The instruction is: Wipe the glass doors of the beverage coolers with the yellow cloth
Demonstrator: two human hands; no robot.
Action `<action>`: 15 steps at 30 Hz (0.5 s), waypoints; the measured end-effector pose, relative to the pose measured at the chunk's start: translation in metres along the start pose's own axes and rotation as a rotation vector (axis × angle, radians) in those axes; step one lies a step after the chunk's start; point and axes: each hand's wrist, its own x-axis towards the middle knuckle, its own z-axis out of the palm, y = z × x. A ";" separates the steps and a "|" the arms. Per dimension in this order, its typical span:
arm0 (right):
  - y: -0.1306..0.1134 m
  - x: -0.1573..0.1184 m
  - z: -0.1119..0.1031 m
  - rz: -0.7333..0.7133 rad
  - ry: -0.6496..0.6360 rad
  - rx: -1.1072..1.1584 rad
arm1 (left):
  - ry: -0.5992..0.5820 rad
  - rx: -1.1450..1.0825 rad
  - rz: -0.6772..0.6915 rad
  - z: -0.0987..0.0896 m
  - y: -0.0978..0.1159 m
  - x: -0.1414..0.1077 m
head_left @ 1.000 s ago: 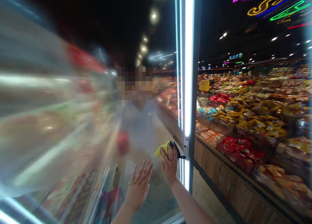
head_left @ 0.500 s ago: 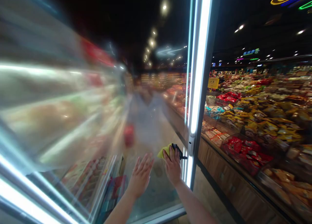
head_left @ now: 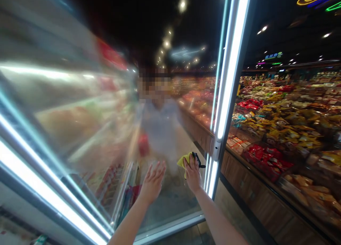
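Holding the yellow cloth (head_left: 181, 162) up at the glass door (head_left: 170, 206), just right of lower centre!
My right hand (head_left: 193, 174) has hold of it, fingers stretched over the fabric, a black piece (head_left: 195, 158) poking out beside the fingertips, near the bright light strip (head_left: 233, 60) along the door's right edge; over to its left, my left hand (head_left: 153, 183) is out flat, fingers long and slightly spread (whether that palm meets the pane, I can't tell), while mid-frame a person in a pale top (head_left: 160, 126) shows blurred in the glass, and at the right of the frame wrapped packets (head_left: 287, 131) crowd a wood-sided counter (head_left: 247, 184).
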 end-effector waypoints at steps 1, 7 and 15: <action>0.004 -0.005 -0.001 0.046 0.000 0.004 | -0.004 0.002 0.004 -0.001 -0.005 -0.005; -0.023 0.039 -0.005 0.363 0.232 0.070 | -0.018 0.014 0.036 -0.009 -0.036 -0.030; -0.073 0.001 0.012 0.184 -0.027 -0.173 | -0.037 0.000 -0.013 -0.012 -0.055 -0.049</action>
